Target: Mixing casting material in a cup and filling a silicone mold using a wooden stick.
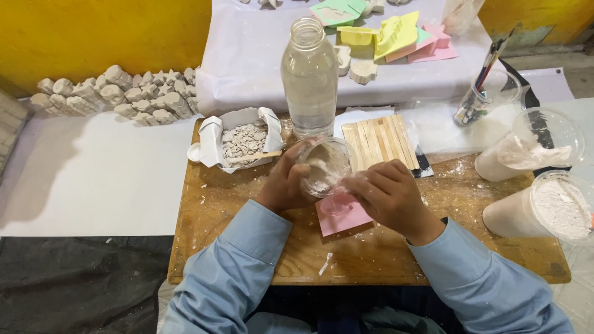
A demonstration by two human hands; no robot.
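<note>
Left hand: grips small clear plastic cup of white paste.
Right hand: fingers curled at cup's rim, above pink square mould.

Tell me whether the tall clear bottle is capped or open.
Open: the bottle stands upright on the board with a bare mouth, no cap on it.

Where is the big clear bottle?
The clear bottle stands upright at the far edge of the wooden board, just behind the small cup in the left hand, beside the wooden sticks.
</note>
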